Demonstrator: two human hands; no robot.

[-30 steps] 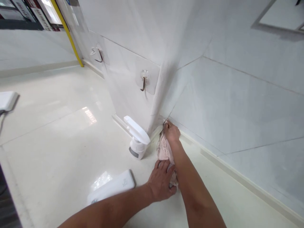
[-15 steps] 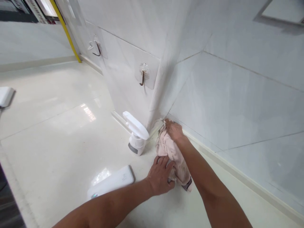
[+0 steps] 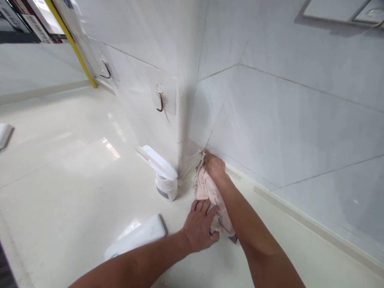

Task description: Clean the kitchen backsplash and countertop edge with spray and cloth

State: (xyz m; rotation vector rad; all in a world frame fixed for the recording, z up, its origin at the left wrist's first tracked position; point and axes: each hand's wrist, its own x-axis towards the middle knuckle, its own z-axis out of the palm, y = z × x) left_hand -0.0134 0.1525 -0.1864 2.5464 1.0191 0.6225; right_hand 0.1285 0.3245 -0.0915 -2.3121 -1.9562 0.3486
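Observation:
A pale pink cloth (image 3: 207, 186) with a dark patch at its lower end lies bunched on the white counter (image 3: 81, 192). My right hand (image 3: 214, 165) is closed on its upper end and presses it into the corner where the counter meets the tiled wall. My left hand (image 3: 200, 227) rests on the cloth's lower left edge, thumb and fingers apart. Just left of the cloth stands a small white plastic device (image 3: 166, 186) with a grey panel and a long flat top piece (image 3: 160, 162) tilted up. The right fingertips are partly hidden in the cloth.
A flat white box-like object (image 3: 136, 238) lies by my left forearm. Another white object (image 3: 4, 134) sits at the far left. Two rusty hooks (image 3: 161, 102) hang on the projecting wall. A yellow pipe (image 3: 70, 40) runs down to the counter, and a socket plate (image 3: 330, 9) is upper right.
The view has turned slightly, so the wall and device sit farther left. My right hand stays at the corner with the cloth shifted a little; my left hand keeps its pose.

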